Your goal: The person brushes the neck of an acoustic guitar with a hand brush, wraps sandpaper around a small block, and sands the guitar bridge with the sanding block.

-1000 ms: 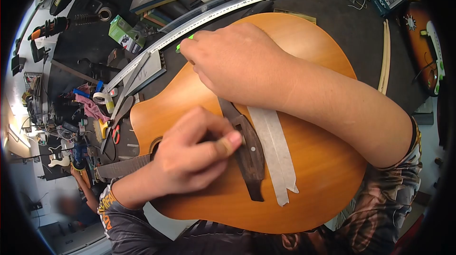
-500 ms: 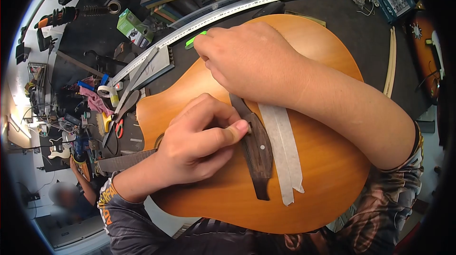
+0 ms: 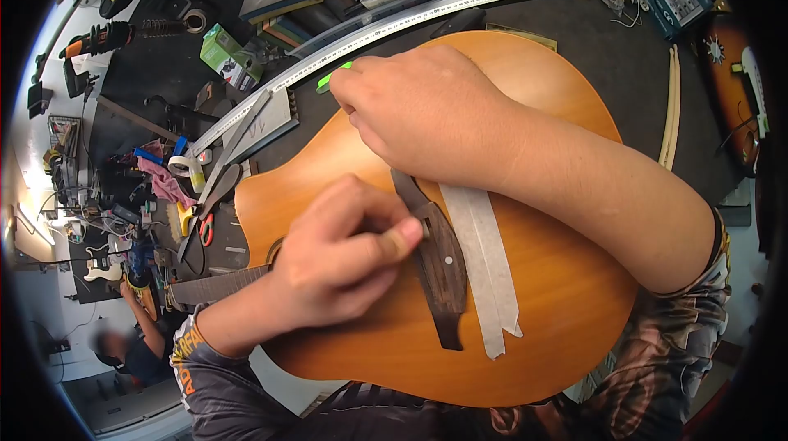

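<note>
An orange-brown guitar body (image 3: 566, 277) lies flat across the person's lap. My left hand (image 3: 345, 248) is closed in a pinch at the dark wooden bridge (image 3: 443, 277); a small bit shows at the fingertips, too hidden to name. A white dot marks the bridge. Beside it run two pale tape strips (image 3: 484, 277). My right hand (image 3: 419, 104) is curled over the upper part of the body, its fingers mostly hidden underneath. A bright green piece (image 3: 332, 78) shows just past its knuckles; whether the hand holds it cannot be seen.
A long metal ruler (image 3: 386, 26) curves across the dark bench behind the guitar. Red-handled scissors (image 3: 207, 230), a tape roll (image 3: 187, 172) and a green box (image 3: 230, 59) lie to the left. A sunburst guitar (image 3: 726, 104) is at far right. Another person (image 3: 148, 351) is at lower left.
The whole view has shifted slightly. My left hand stays pinched at the bridge, with only small movements. My right hand keeps its place on the guitar.
</note>
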The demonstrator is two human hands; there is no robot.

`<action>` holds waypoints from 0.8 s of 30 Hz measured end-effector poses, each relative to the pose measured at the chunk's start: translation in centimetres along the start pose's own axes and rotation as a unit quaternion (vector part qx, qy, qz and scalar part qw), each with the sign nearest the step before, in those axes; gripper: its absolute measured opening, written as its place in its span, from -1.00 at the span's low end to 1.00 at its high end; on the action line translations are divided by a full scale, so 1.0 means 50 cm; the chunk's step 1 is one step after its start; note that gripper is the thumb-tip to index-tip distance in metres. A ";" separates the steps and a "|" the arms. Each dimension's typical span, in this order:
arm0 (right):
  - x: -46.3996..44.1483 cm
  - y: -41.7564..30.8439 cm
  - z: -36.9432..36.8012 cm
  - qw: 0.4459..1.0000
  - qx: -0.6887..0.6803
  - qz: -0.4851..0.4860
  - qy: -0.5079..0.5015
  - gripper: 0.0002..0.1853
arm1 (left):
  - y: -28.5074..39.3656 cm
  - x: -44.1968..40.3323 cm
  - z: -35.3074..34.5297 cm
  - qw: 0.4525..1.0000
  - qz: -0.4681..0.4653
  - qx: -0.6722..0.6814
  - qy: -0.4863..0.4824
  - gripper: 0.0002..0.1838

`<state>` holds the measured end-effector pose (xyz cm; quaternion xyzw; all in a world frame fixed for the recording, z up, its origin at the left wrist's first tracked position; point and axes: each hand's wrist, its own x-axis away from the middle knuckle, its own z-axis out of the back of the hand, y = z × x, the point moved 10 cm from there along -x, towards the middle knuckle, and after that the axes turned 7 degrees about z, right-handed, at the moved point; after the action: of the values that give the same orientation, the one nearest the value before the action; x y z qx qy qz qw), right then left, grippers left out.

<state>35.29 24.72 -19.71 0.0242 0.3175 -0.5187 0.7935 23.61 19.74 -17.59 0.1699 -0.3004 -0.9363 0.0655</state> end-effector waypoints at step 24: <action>0.002 0.004 0.000 1.000 -0.010 0.003 0.001 -0.80 | 0.014 0.002 -0.010 0.999 -0.008 0.025 -0.039 -0.63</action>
<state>35.50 24.73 -19.83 0.0178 0.3235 -0.5131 0.7948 23.71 18.87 -17.60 0.1374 -0.3246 -0.9349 0.0419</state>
